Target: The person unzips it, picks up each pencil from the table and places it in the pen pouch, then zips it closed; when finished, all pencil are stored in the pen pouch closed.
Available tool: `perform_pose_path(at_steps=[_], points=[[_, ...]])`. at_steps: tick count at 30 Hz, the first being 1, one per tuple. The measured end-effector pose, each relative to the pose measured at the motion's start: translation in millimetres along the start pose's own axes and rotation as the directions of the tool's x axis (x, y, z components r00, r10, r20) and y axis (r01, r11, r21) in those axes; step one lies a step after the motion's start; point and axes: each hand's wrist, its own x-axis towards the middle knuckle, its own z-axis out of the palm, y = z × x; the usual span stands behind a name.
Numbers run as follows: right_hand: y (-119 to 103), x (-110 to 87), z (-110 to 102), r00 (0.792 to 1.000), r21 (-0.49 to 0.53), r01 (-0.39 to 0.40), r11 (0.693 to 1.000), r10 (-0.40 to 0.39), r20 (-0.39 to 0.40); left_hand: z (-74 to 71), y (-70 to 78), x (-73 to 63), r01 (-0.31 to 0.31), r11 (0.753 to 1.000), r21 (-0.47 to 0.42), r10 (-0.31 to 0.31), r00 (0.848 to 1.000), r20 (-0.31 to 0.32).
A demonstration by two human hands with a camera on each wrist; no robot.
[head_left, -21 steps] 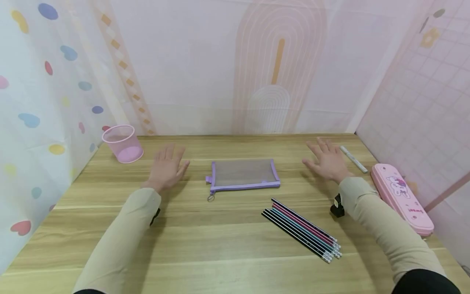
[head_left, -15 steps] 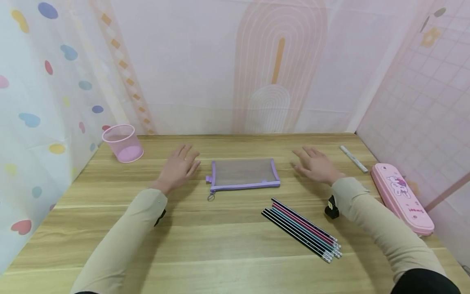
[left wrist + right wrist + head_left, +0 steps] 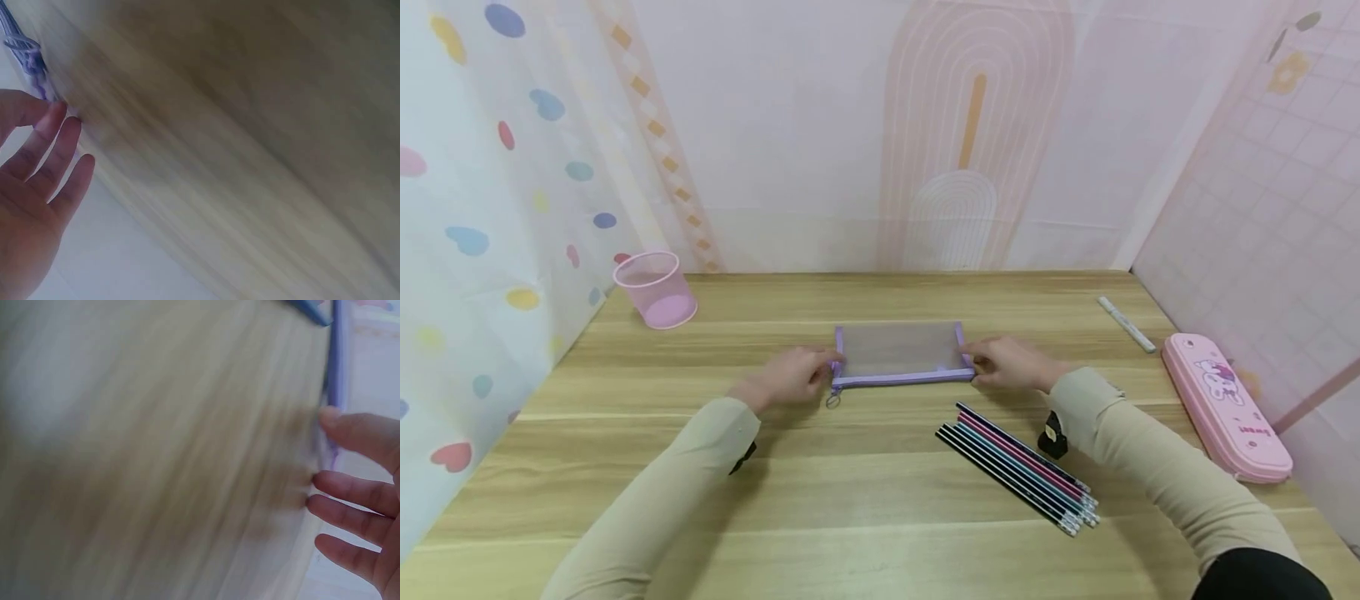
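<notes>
A flat mesh zip pouch (image 3: pixel 901 348) with purple edging lies mid-table, its zip toward the near side and a pull ring at the near left corner. At the pouch's left edge, my left hand (image 3: pixel 792 375) pinches the border between thumb and fingertips; in the left wrist view the hand (image 3: pixel 37 169) is beside the purple corner. On the opposite side my right hand (image 3: pixel 1011 364) holds the right edge, index finger over the top. The right wrist view shows that thumb (image 3: pixel 359 431) against the purple trim. The pouch's underside is hidden.
A row of pencils (image 3: pixel 1018 471) lies just in front, toward the right. A pink mesh pen cup (image 3: pixel 658 292) stands at the back left. On the right are a white pen (image 3: pixel 1126 323) and a pink pencil case (image 3: pixel 1225 404). Patterned curtains border the wooden table.
Both hands have come inward from either side of the pouch, and their spread fingers have curled onto its left and right edges. The pouch has stayed about where it was.
</notes>
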Motion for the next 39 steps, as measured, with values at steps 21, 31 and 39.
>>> perform_pose_path(at_steps=[21,31,39], points=[[-13,1.4,-17,0.915,0.084,0.03,0.996,0.007,-0.402,5.8,22.5,0.9,-0.013,1.0,0.017,0.015,0.991,-0.134],[-8,-14.0,-31,0.856,0.117,-0.042,0.992,0.096,-0.508,4.1,33.3,5.4,-0.101,0.989,-0.109,0.039,0.884,-0.465],[-5,-20.8,-26,0.811,0.03,0.028,0.999,-0.005,-0.585,-5.5,39.8,10.1,-0.107,0.896,-0.431,-0.176,0.804,-0.567]])
